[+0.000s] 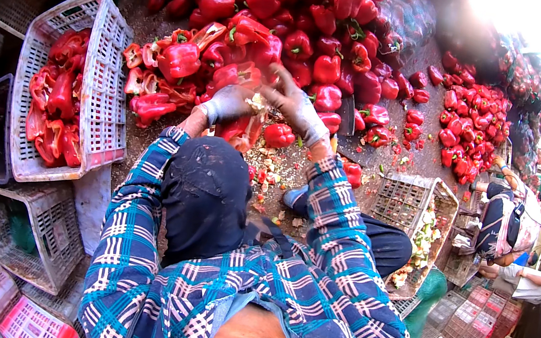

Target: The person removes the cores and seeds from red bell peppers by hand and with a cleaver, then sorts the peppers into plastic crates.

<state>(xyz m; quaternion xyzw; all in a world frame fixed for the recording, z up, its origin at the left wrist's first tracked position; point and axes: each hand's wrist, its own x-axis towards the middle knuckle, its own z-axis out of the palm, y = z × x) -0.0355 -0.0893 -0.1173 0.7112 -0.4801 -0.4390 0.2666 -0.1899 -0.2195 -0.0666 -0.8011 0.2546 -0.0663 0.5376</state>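
Observation:
My left hand (228, 103), in a pale grey glove, is closed at the near edge of the red bell pepper (327, 70) heap. A pale, seedy pepper core (257, 102) shows at its fingertips. Just right of it, my right hand (298, 112), gloved too, has its thumb and fingers apart, with nothing plainly held. A motion-blurred red pepper (244, 75) is beyond the left hand. Below both hands lies a cut pepper piece (241, 132), partly hidden by the left hand. Split pepper halves (152, 106) are piled to the left.
A white plastic crate (109, 85) with cut peppers stands tilted at left, several crates around it. At right, another crate (444, 212) holds pale cores. Seeds and scraps (270, 169) litter the ground. A second pepper heap (473, 122) and a person (511, 219) are farther right.

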